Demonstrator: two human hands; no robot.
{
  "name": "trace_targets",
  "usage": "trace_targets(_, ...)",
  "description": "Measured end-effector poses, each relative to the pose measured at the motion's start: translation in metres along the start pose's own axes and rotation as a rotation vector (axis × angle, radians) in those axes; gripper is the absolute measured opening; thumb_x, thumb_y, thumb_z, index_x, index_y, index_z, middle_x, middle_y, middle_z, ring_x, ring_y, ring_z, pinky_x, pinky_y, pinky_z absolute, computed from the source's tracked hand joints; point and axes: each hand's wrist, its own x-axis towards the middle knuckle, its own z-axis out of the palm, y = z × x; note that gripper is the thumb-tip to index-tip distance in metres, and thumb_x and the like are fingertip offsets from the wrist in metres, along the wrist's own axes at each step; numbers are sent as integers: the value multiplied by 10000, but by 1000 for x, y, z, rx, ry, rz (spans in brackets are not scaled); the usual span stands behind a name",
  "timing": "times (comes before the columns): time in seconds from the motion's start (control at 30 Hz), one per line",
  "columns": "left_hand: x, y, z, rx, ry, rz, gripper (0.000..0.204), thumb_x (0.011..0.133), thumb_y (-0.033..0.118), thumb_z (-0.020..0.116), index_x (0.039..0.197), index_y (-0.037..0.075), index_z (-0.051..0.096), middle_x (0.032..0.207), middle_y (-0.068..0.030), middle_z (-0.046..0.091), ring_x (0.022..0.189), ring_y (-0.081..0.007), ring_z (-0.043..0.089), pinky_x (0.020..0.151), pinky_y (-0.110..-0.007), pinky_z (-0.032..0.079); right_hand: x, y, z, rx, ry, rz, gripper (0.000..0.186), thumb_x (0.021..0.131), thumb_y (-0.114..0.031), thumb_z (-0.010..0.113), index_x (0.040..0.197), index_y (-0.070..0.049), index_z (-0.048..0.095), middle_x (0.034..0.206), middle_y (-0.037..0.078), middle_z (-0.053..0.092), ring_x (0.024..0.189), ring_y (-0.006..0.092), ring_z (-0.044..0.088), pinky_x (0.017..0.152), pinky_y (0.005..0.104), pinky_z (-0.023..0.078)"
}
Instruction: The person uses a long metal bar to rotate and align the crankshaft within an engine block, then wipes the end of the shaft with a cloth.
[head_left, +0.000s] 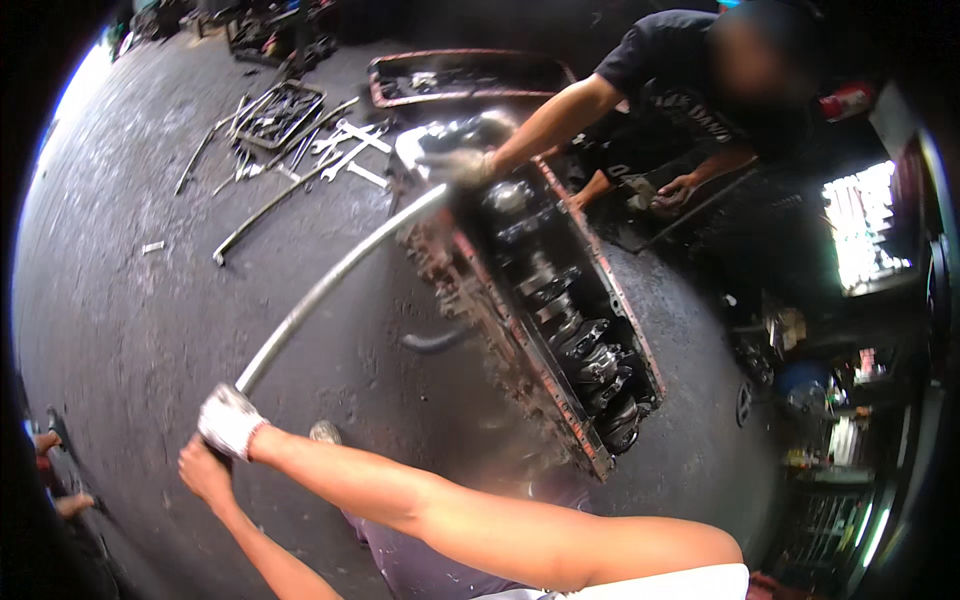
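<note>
My right hand [230,423], in a white glove, grips the near end of a long silver pipe [323,298] at lower left. Just below it my bare left hand [203,468] is closed around the same bar. The pipe runs up to an upturned engine block [590,431] in the middle, its crankshaft [590,350] exposed between red-edged flanges. At the pipe's far end a co-worker's blurred gloved hand [462,165] is on or beside it; I cannot make out the joint there.
A co-worker [700,110] bends over the block's far side. Wrenches [355,140], bars and a tray [280,112] lie on the dark floor [130,330] at upper left. A red-edged oil pan [470,98] lies behind. Other people's feet [75,505] show at far left; clutter [805,390] lines the right.
</note>
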Motion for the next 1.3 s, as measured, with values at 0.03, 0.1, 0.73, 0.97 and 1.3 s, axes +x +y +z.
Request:
trace_targets(0.03,6,0,0,-92,33,-6,212,920,152,485,1037,117,658,965,-157,665,922,-382,632,774,-505,490,7,-2,0,-27,-60,11,158,666,-237,632,549,-135,658,541,87,605,512,247,571,517,397,366)
trace_targets(0.1,-3,42,-9,-270,21,40,107,811,146,638,883,71,666,848,-193,664,833,-424,640,715,-519,495,-16,14,15,-219,-219,57,135,660,-222,629,556,-143,667,545,74,603,516,232,547,539,390,368)
trace_targets(0.73,43,14,-33,-439,-392,161,431,630,298,857,886,-2,683,795,-204,693,765,-398,690,680,-476,556,-62,31,-143,132,-465,701,283,762,-158,619,1007,-20,654,1009,193,644,990,347,615,883,456,478)
trace_targets(0.97,44,10,-34,-403,-416,123,254,716,190,729,861,-9,665,791,-246,683,780,-421,684,693,-503,548,19,3,-69,89,-322,245,201,796,-203,588,926,-54,625,929,134,563,986,296,555,912,448,432)
trace_targets(1.3,33,10,-32,-364,-306,129,329,724,273,741,936,26,690,776,-217,686,765,-422,680,693,-512,542,-1,5,-15,-150,-74,166,99,787,-202,585,714,-152,630,723,65,597,786,267,594,903,447,443)
